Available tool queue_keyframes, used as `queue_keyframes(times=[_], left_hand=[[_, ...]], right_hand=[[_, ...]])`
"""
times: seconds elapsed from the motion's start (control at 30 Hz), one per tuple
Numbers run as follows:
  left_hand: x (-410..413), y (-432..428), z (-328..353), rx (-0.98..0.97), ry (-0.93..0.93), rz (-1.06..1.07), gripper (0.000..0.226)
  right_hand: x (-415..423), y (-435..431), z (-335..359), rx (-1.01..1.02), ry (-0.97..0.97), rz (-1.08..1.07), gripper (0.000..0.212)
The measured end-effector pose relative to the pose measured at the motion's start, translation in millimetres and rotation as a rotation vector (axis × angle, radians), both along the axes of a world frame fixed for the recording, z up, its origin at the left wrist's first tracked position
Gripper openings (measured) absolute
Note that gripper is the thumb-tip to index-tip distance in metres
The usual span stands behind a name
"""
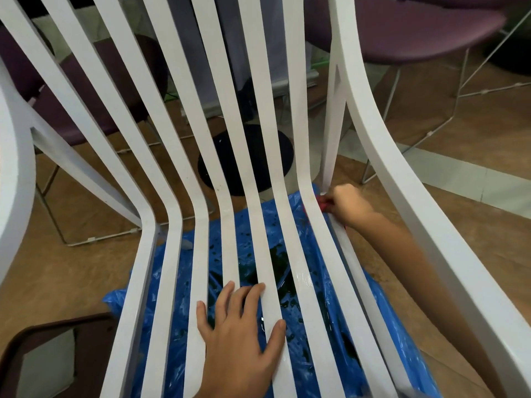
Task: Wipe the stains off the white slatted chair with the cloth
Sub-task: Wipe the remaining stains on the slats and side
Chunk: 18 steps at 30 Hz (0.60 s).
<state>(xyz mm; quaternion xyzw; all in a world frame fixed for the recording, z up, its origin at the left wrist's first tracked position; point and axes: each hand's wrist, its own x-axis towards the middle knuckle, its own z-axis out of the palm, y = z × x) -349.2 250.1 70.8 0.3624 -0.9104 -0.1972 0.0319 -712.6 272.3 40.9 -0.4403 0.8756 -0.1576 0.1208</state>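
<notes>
The white slatted chair (253, 156) fills the view, its slats bending from backrest into seat. My left hand (244, 331) rests flat on the front seat slats with fingers spread. My right hand (349, 203) grips a red cloth (324, 203) at the right rear corner of the seat, where the rightmost slat meets the armrest post. Only a small bit of the cloth shows past my fingers. The seat slats near my left hand look wet and glossy.
A blue plastic sheet (290, 337) with dark green liquid pooled on it lies on the floor under the seat. Purple chairs (416, 33) with wire legs stand behind. A black round base (247, 159) sits on the floor beyond the slats. A dark frame (34, 357) is at lower left.
</notes>
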Motion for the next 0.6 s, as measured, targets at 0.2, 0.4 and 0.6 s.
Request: queue_keyframes(times=[0.2, 0.4, 0.6], left_hand=[[-2, 2, 16, 0.023, -0.043, -0.004, 0.065], [-2, 3, 22, 0.03, -0.062, -0.007, 0.065], [-1, 4, 24, 0.037, -0.07, -0.019, 0.065]], right_hand=[[2, -2, -3, -0.009, 0.1, 0.013, 0.031], [48, 61, 7, 0.03, 0.049, 0.094, 0.032], [119, 157, 4, -0.108, -0.102, 0.126, 0.032]])
